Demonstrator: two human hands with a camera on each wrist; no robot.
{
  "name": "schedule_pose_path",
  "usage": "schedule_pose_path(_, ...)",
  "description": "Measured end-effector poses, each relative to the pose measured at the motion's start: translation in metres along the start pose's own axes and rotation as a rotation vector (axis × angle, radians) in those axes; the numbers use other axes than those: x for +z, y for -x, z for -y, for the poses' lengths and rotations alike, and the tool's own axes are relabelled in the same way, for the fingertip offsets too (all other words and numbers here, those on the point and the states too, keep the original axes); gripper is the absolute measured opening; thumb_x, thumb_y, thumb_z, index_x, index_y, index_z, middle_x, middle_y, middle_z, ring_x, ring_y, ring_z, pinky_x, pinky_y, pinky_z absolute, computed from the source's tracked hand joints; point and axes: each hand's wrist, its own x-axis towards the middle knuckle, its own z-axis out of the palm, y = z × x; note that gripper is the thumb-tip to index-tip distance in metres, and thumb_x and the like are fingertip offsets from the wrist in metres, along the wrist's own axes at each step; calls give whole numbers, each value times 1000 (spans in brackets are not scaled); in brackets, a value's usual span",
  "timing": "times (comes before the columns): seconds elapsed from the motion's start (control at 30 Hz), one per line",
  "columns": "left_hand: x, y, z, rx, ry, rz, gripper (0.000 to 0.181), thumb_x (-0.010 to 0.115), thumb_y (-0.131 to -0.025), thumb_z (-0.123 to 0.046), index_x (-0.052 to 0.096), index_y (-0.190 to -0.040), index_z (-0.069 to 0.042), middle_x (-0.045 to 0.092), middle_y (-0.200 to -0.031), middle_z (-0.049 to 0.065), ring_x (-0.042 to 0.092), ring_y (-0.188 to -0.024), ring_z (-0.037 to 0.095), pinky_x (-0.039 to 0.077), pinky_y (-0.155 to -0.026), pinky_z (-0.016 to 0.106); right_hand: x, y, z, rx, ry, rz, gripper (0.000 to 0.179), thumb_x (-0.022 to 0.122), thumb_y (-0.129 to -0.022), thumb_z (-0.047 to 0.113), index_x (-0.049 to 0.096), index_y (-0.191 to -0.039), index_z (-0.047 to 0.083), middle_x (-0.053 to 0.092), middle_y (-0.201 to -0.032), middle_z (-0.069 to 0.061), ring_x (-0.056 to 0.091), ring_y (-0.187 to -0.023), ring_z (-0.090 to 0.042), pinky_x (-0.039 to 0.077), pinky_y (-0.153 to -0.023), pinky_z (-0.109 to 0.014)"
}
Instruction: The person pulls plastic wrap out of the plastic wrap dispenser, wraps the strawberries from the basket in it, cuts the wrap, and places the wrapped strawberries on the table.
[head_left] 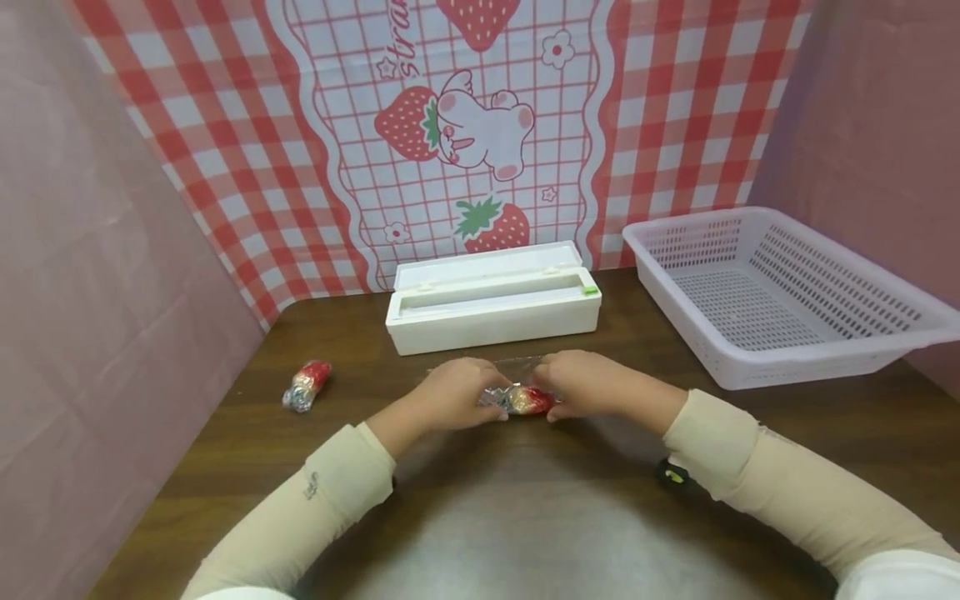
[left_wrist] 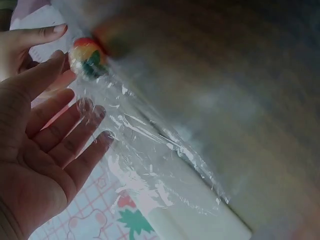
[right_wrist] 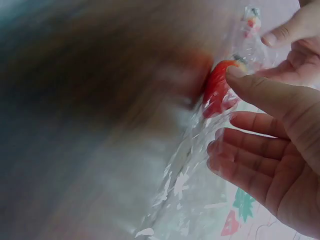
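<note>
A red-and-yellow fruit-shaped piece with a green leafy end (head_left: 529, 400) lies at the middle of the table in clear plastic film (left_wrist: 145, 135). The film stretches away from it towards the white box. At its leafy end, my left hand (head_left: 459, 393) touches the film with thumb and fingers spread. My right hand (head_left: 588, 383) is at the red end. Its thumb overlaps the red surface (right_wrist: 218, 90) in the right wrist view, while its nearly straight fingers lie against the film. Whether either hand pinches firmly is hard to see.
A long white film box (head_left: 495, 325) with its lid raised stands behind the hands. A similar film-wrapped piece (head_left: 307, 385) lies on the left of the brown table (head_left: 480, 517). To the right is a white plastic basket (head_left: 712, 358). A checked strawberry cloth (head_left: 270, 167) hangs behind.
</note>
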Motion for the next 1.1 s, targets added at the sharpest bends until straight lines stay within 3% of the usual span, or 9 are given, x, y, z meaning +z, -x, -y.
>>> schedule_pose_path(0.27, 6, -3, 3, -74, -54, 64, 38, 77, -84, -35, 71, -113, -12, 69, -110, 2, 64, -101, 19, 52, -89, 35, 2, 5, -12, 40, -31, -1, 47, 87, -71, 25, 66, -106, 1, 64, -94, -6, 61, -83, -20, 53, -76, -38)
schedule_pose_path(0.43, 9, 0, 3, -93, -70, 100, 39, 80, -81, -37, 71, -112, -14, 70, -106, 0, 64, -97, 18, 53, -85, 35, 4, 5, -8, 58, -29, 22, 44, 89, -68, 23, 62, -98, 6, 58, -89, -1, 58, -79, -17, 52, -71, -36)
schedule_pose_path(0.57, 10, 1, 3, -64, -64, 82, 27, 78, -83, -27, 73, -105, -12, 72, -99, -1, 66, -90, 18, 54, -82, 34, 6, 6, -6, 45, -10, 16, 37, 87, -68, 15, 57, -88, 10, 54, -79, 4, 55, -71, -15, 50, -63, -34)
schedule_pose_path(0.73, 10, 3, 6, -9, 25, 40, 10, 72, -89, -16, 76, -96, -10, 74, -93, 0, 68, -85, 16, 55, -80, 32, 5, 10, -9, -17, -74, -20, 22, 76, -74, 3, 57, -79, 13, 52, -68, 8, 51, -62, -9, 46, -55, -27)
schedule_pose_path(0.9, 9, 5, 12, 21, 132, 2, 11, 66, -92, -10, 75, -94, -4, 72, -89, 5, 67, -84, 18, 54, -78, 31, 1, 13, -16, -70, -193, -31, 12, 71, -80, -1, 64, -80, 9, 58, -70, 7, 52, -64, -5, 48, -58, -24)
schedule_pose_path(1.1, 10, 2, 18, -37, 170, 13, 14, 63, -94, -9, 74, -97, 0, 71, -93, 8, 65, -90, 22, 53, -82, 34, 2, 11, -25, -92, -250, -14, 9, 66, -87, -1, 68, -82, 6, 62, -74, 5, 57, -68, -6, 52, -64, -27)
